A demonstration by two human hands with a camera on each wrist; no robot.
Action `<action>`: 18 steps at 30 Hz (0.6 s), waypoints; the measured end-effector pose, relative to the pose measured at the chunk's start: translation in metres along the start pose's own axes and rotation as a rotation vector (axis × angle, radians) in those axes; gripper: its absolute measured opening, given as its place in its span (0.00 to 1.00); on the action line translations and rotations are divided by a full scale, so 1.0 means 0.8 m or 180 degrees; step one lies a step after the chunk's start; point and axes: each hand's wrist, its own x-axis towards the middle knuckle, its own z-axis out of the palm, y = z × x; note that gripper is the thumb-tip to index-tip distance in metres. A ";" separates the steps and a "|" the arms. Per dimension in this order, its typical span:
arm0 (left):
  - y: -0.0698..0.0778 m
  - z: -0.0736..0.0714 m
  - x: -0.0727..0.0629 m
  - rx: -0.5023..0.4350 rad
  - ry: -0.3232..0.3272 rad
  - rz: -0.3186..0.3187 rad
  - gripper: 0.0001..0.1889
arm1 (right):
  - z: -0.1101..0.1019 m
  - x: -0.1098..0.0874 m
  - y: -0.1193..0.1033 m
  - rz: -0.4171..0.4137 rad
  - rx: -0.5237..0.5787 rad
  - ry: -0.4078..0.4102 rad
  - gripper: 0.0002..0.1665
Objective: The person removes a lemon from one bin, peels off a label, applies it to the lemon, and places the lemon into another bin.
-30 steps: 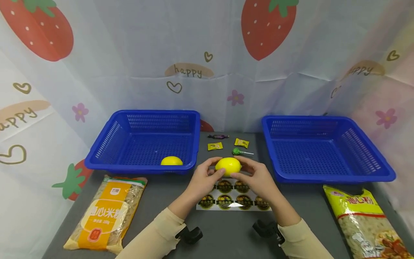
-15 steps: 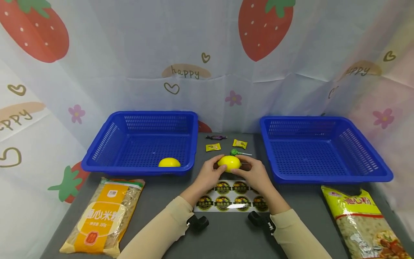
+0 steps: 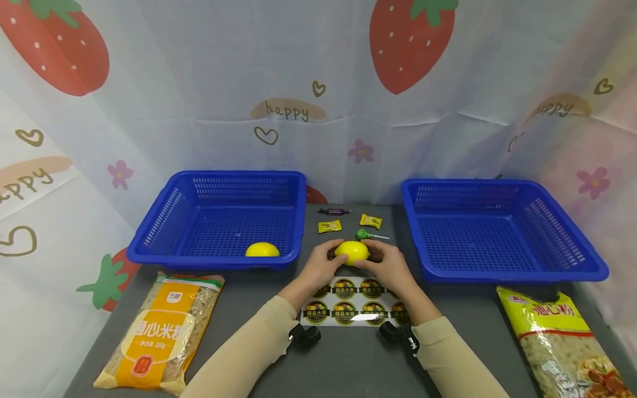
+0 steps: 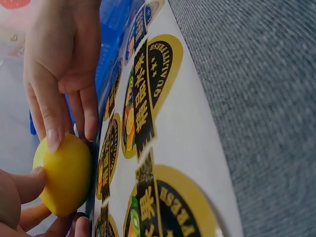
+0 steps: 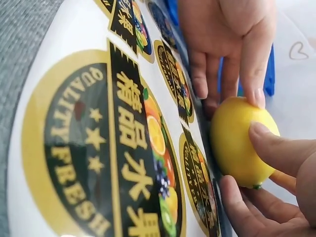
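Observation:
A yellow lemon is held between both hands at the middle of the grey table, just behind a sheet of stickers. My left hand grips its left end, thumb in front and fingers behind. At the other end, my right hand pinches it the same way. Close up in the right wrist view, the lemon shows a small green tip at the right hand's end. Round black-and-gold labels cover the sheet, and no loose sticker is visible. The far side of the lemon is hidden.
A second lemon lies in the left blue basket. Another blue basket stands right. Two yellow-wrapped candies, a purple candy and a green lollipop lie behind the hands. Noodle bags flank the table.
Both wrists have come a little closer together and farther from the table's front edge. The lemon stays in both hands at nearly the same place, looking slightly smaller.

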 end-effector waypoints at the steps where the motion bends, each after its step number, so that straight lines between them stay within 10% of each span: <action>1: -0.001 0.000 0.001 0.0014 0.0003 -0.0006 0.25 | 0.000 0.001 0.001 0.0004 -0.0005 0.0000 0.37; 18: -0.005 -0.003 -0.001 -0.0008 -0.0027 -0.0098 0.29 | -0.004 -0.004 -0.004 -0.0066 -0.0082 -0.0101 0.42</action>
